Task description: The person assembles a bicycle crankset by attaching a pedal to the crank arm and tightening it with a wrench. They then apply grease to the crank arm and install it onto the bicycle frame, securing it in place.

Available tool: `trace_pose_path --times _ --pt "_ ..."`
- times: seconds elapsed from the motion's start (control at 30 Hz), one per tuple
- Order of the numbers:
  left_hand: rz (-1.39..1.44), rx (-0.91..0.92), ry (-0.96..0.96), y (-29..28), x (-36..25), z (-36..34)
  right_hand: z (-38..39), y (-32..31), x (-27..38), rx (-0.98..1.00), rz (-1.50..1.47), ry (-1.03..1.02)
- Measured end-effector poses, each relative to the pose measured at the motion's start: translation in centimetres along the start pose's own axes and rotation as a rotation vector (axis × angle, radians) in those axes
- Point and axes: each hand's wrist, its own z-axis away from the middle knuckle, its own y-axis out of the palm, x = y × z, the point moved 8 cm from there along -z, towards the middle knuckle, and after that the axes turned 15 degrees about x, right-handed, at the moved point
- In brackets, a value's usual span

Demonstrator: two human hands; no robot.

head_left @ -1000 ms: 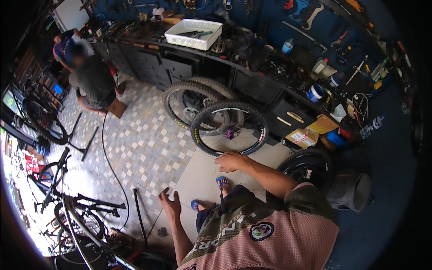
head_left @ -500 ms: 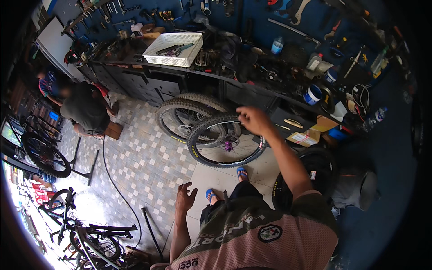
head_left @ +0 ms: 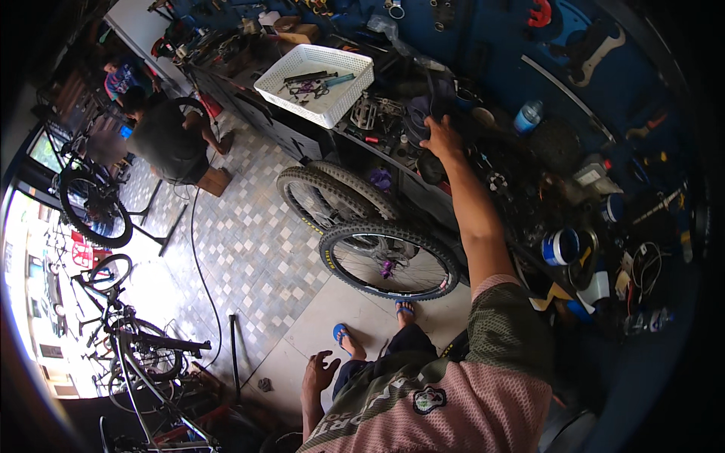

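My right arm stretches over the workbench [head_left: 483, 162]. My right hand [head_left: 442, 140] is at the near edge of a dark bundle that looks like cloth [head_left: 424, 113], its fingers apart; the fingertips seem to touch it. Low on my left side, my left hand [head_left: 320, 372] hangs with loosely bent, parted fingers and nothing in it. In front of my feet a bicycle wheel with a knobbly tyre and purple hub [head_left: 387, 269] leans against two more wheels [head_left: 332, 192] beside the bench.
On the bench stand a white plastic basket [head_left: 338, 113] with small parts, a metal pedal [head_left: 364, 113], a clear bottle [head_left: 529, 117] and a blue-and-white tub [head_left: 560, 248]. Two people, one a seated person in grey [head_left: 170, 143], are at the far left. Bicycles [head_left: 143, 355] and a cable [head_left: 198, 264] lie left.
My right hand has moved from above the purple-hubbed wheel up to the dark bundle on the bench. The view has turned and come closer to the bench. My left hand stays low.
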Motion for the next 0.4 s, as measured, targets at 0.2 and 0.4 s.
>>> trace_pose_path --times 0.2,0.4 --pt "0.025 -0.054 -0.074 1.5 -0.7 0.5 -6.2 -5.3 -1.8 0.051 -0.278 -0.23" --pt "0.011 -0.194 -0.075 -0.4 -0.8 1.4 -9.5 -17.4 1.4 -0.241 -0.361 -0.324"
